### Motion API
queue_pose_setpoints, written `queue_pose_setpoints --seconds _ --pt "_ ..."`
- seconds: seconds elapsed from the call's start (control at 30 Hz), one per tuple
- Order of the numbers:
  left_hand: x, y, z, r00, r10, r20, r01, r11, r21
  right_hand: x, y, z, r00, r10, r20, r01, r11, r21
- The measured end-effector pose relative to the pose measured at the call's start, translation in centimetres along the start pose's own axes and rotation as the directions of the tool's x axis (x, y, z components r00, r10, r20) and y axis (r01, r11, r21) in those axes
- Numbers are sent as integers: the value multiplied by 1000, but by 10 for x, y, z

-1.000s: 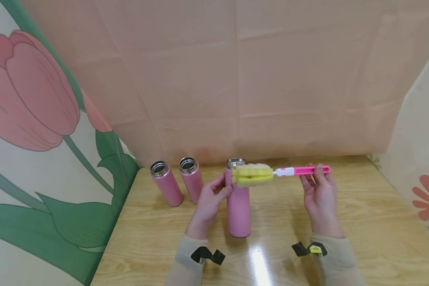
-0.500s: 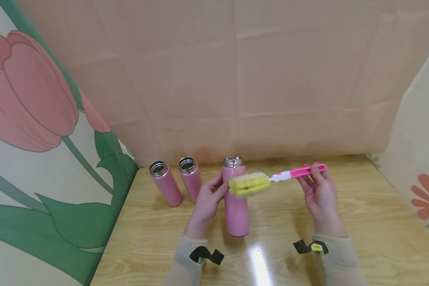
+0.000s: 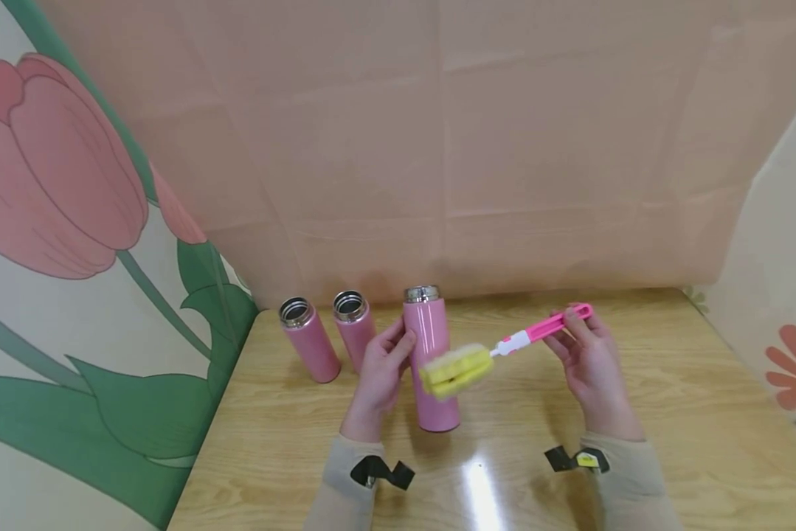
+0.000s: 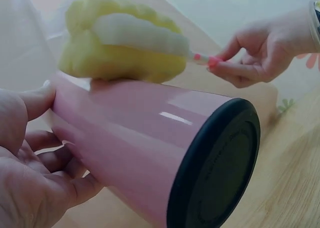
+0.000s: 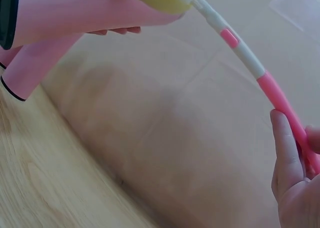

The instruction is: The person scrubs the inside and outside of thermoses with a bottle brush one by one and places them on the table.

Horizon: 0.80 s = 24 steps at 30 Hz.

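My left hand grips a pink thermos bottle by its side, lifted and tilted, its silver neck uppermost. In the left wrist view the black base of that bottle faces the camera. Between thumb and fingers of my right hand is the pink end of a bottle brush with a white and pink handle. The yellow and white sponge head of the brush lies against the bottle's outer wall. In the right wrist view, the brush handle slants up from the fingers toward the bottle.
Two more pink bottles, a left one and a nearer one, stand uncapped on the wooden table left of my left hand. A pinkish cloth backdrop hangs behind the table. Flower-patterned panels flank both sides.
The brush's sponge head has moved down along the bottle from near its neck to its middle, and the handle tilts more. The held bottle has shifted slightly left and up.
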<state>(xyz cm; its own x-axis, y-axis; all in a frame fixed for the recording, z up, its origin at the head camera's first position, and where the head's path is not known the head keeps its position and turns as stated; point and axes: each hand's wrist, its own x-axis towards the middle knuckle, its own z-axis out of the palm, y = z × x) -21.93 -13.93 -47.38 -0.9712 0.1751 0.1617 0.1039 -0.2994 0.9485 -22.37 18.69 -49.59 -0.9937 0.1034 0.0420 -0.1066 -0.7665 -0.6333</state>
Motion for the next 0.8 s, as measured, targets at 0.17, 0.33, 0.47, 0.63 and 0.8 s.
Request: queue_pose_setpoints --seconds 0.17,0.33,0.47,0.63,0.8 --pt "1 -1 -2 1000 1 -30 -1 1000 -5 0 0 -2 999 29 42 -26 998 -65" --pt "3 -1 -2 998 8 -61 -9 1000 -22 1 1 -5 993 38 115 -24 992 -125" --pt "3 -2 -2 997 15 -82 -18 999 -36 2 0 -6 988 50 147 -19 979 -203" --pt "5 -2 -4 995 10 -100 -15 999 -52 2 2 -7 982 76 170 -28 963 -266" --pt "4 0 -4 993 -9 -117 -1 997 -80 3 2 -8 978 98 185 -40 955 -294"
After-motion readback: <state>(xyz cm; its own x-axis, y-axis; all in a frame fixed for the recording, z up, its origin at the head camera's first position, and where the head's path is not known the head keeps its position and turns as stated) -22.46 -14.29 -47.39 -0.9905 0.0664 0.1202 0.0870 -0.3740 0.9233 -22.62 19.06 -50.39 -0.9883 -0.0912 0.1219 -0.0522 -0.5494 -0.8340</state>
